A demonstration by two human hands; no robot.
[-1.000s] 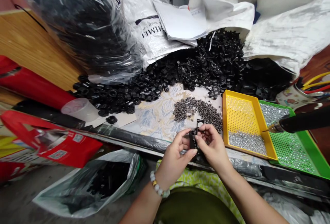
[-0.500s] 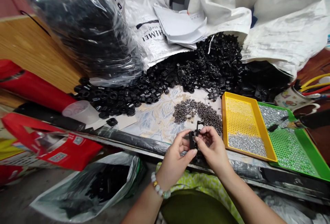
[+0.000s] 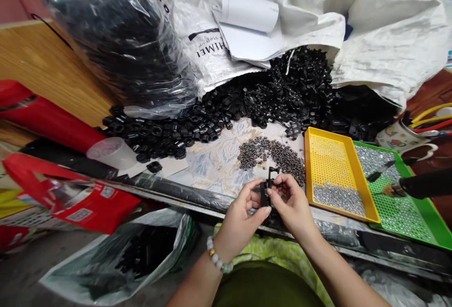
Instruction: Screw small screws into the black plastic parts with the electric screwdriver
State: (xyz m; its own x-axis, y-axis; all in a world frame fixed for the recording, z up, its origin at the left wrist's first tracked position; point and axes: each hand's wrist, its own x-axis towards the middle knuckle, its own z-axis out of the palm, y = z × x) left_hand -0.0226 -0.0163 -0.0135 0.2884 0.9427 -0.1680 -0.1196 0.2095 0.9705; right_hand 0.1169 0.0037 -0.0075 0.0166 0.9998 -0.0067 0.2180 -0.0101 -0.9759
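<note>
Both hands meet over the near edge of the table around a small black plastic part (image 3: 263, 193) with a thin bracket sticking up from it. My left hand (image 3: 245, 213), with a bead bracelet at the wrist, grips the part from the left between thumb and fingers. From the other side my right hand (image 3: 291, 201) pinches it, thumb pressed on its face. The fingers hide much of the part. Just beyond the hands lies a pile of small dark metal pieces (image 3: 270, 154) on the patterned table cover (image 3: 212, 165).
To the right, a yellow tray (image 3: 307, 165) and a green tray (image 3: 436, 217) hold small silver pieces. A dark tool (image 3: 423, 185) hangs over the green one. Black parts (image 3: 197, 125) are heaped behind, below white sacks (image 3: 384, 48). An open plastic bag (image 3: 84, 255) stands lower left.
The top paper sheets at the back have curled up into a roll. The dark tool at right has shifted slightly. Both hands keep nearly the same hold on the part.
</note>
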